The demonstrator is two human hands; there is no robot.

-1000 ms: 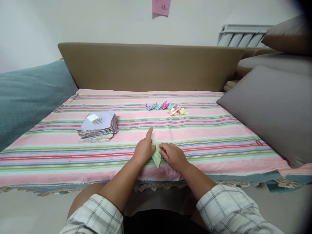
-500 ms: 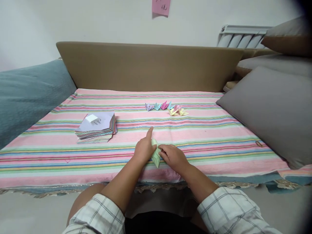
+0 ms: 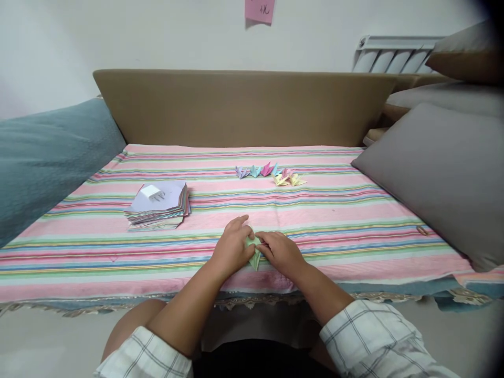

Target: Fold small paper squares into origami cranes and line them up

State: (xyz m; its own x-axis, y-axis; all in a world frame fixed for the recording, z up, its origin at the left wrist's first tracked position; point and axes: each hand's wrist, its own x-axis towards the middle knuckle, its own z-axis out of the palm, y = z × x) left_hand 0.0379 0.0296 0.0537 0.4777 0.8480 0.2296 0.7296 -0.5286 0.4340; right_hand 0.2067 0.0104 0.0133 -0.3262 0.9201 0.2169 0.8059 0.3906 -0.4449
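A partly folded piece of light green origami paper (image 3: pixel 255 258) lies on the striped cloth close to the front edge, its narrow point towards me. My left hand (image 3: pixel 234 244) is on its left side, thumb and bent fingers closed on the paper. From the right, my right hand (image 3: pixel 281 253) pinches the paper's edge between thumb and fingertips. The fingers cover the upper part of the paper. Farther back stand several small folded paper cranes, among them a purple one (image 3: pixel 241 172), a magenta one (image 3: pixel 266 169) and a yellow one (image 3: pixel 297 180).
To the left, a stack of square coloured paper (image 3: pixel 157 216) carries a white plug adapter (image 3: pixel 151 192). A grey cushion (image 3: pixel 437 173) borders the striped cloth (image 3: pixel 338 215) on the right, a blue-green cushion (image 3: pixel 59 157) on the left. Behind rises a brown backrest (image 3: pixel 244 107).
My left index finger, stretched forward before, has drawn back and bent, and the left fingers now curl over the top of the green paper. The right hand stays pinched on its edge.
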